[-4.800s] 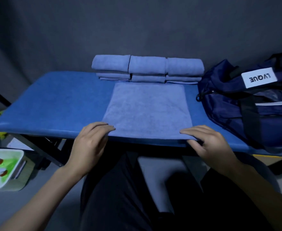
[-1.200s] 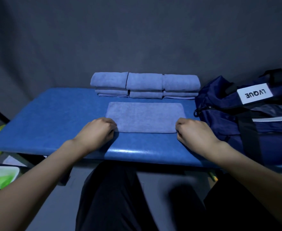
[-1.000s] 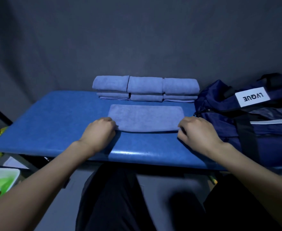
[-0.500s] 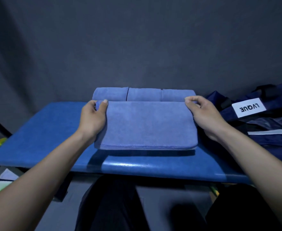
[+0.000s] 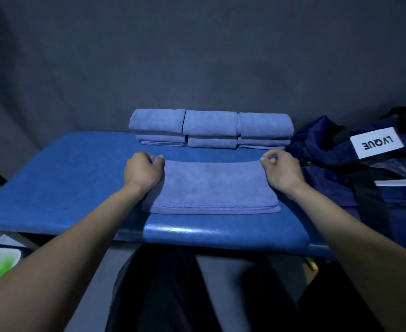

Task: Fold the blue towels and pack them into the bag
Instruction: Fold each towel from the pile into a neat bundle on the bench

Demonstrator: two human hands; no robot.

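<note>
Towel (image 5: pixel 211 185), folded flat, lies on the table (image 5: pixel 53 178) just in front of the folded stack (image 5: pixel 210 129), left of the bag (image 5: pixel 355 168). Left hand (image 5: pixel 142 171) and right hand (image 5: pixel 281 170) pinch its far corners. Soft, light, floppy cloth: best held by corners.

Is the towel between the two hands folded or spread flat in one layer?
Folded. The towel shows stacked layers along its near edge, and the left hand and right hand pinch its far corners.

Both forearms bare, no sleeves visible. Left hand (image 5: pixel 142 172), right hand (image 5: pixel 281 170) ungloved. Dark trousers (image 5: pixel 163 291), probably black.
</note>
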